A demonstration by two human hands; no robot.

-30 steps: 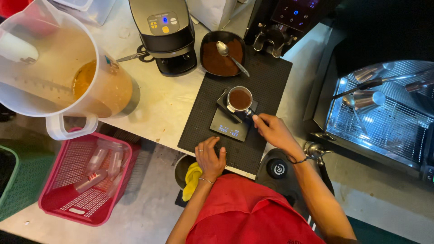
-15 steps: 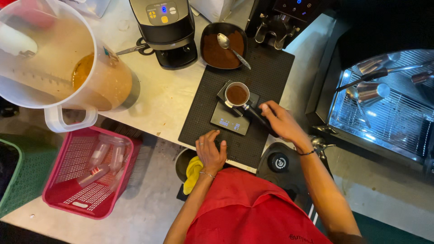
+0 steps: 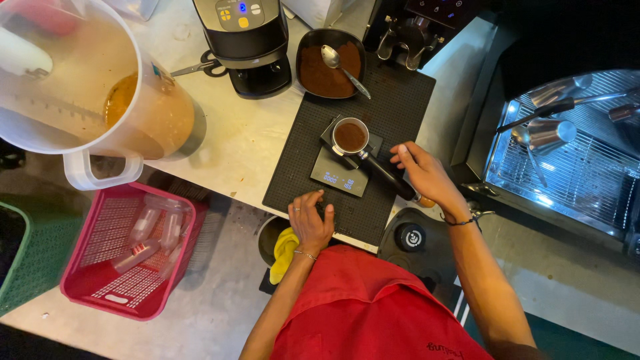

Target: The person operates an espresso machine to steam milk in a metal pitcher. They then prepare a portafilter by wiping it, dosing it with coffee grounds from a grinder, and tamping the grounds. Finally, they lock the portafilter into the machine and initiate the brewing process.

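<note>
- Left hand [image 3: 311, 223]: fingers loosely spread, palm down on black mat [image 3: 400, 100] at table's near edge; grips nothing.
- Right hand [image 3: 425, 172]: half open, fingers touching the portafilter handle [image 3: 387, 175], not closed round it.
- Portafilter [image 3: 350, 137], full of grounds, sits on scale [image 3: 341, 175], mid-mat.
- Far edge: bowl of grounds [image 3: 327, 73] with spoon [image 3: 343, 67].
</note>
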